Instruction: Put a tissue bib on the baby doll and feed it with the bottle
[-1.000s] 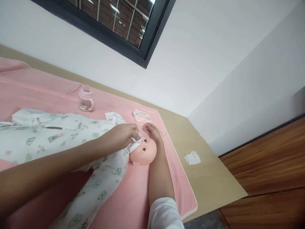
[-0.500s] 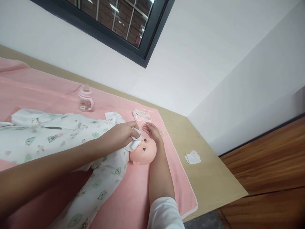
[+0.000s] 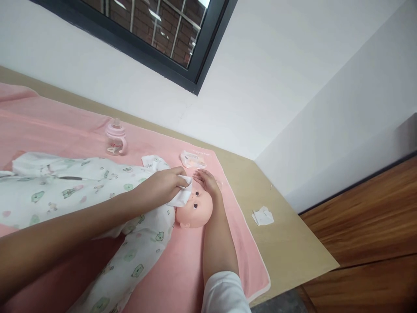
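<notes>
A baby doll (image 3: pixel 198 214) lies on its back, dressed in a white outfit (image 3: pixel 94 174) printed with small green and pink figures. My left hand (image 3: pixel 171 183) is closed on a folded white tissue (image 3: pixel 181 196), which covers the lower part of the doll's face. Only the doll's eyes and bare forehead show above the tissue. On the far side of the head, my right hand (image 3: pixel 206 180) rests against it with the fingers stretched out and nothing held.
A pink blanket (image 3: pixel 182 269) covers much of the wooden tabletop (image 3: pixel 286 248). On it stand a baby bottle (image 3: pixel 115 139) with pink handles and a clear plastic packet (image 3: pixel 193 160). A crumpled white tissue (image 3: pixel 262 216) lies toward the right. White wall and a dark-framed window (image 3: pixel 195 80) rise behind.
The view has shifted slightly. Both hands stay nearly in place, the left still pressing the tissue at the doll's face and the right still at the head.
</notes>
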Action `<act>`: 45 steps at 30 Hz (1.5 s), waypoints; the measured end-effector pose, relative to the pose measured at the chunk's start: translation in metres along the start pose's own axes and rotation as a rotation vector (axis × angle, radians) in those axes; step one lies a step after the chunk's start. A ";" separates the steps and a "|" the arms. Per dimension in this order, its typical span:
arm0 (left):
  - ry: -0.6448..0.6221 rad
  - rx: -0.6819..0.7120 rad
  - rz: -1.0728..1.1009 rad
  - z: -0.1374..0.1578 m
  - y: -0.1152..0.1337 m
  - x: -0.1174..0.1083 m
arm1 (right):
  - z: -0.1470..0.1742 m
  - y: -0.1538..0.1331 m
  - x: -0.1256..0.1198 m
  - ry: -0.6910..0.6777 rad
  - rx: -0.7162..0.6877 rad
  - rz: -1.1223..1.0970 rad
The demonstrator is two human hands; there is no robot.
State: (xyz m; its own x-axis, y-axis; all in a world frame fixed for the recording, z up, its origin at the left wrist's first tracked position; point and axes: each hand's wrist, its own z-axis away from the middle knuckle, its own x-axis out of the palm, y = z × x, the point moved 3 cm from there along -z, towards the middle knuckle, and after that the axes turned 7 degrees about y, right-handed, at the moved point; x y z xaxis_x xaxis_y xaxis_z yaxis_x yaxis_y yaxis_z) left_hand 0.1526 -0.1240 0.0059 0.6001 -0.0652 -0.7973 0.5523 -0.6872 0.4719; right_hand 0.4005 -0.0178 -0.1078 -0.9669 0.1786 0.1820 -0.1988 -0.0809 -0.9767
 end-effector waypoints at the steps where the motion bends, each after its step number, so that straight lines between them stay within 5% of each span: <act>1: 0.009 0.002 -0.005 0.000 0.000 -0.001 | 0.001 -0.001 0.002 0.004 0.000 0.030; 7: 0.214 0.049 0.053 0.001 -0.006 -0.027 | 0.017 -0.061 0.027 -0.019 -0.203 0.240; 13: 0.358 0.041 0.092 0.006 -0.012 -0.061 | 0.111 -0.153 0.095 -0.326 -0.648 0.354; 17: 0.339 0.043 0.021 0.011 -0.014 -0.072 | 0.160 -0.163 0.130 -0.451 -0.785 0.652; 23: 0.297 0.044 -0.077 0.013 -0.017 -0.079 | 0.163 -0.152 0.145 -0.433 -0.944 0.874; 30: 0.272 0.029 -0.117 0.012 -0.025 -0.082 | 0.163 -0.149 0.149 -0.311 -0.916 0.960; 36: 0.343 -0.093 -0.049 0.010 -0.050 -0.104 | 0.130 -0.149 0.124 -0.205 -0.752 0.737; 45: 0.432 -0.552 -0.010 0.019 -0.151 -0.152 | 0.072 -0.135 0.046 0.137 -0.386 0.600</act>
State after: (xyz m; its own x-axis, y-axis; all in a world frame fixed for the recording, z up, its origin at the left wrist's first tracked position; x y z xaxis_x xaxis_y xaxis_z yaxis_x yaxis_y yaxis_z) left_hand -0.0336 -0.0241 0.0482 0.7063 0.3112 -0.6359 0.7038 -0.2113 0.6783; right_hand 0.3713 -0.0692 0.0407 -0.8578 0.3356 -0.3893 0.4549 0.1433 -0.8789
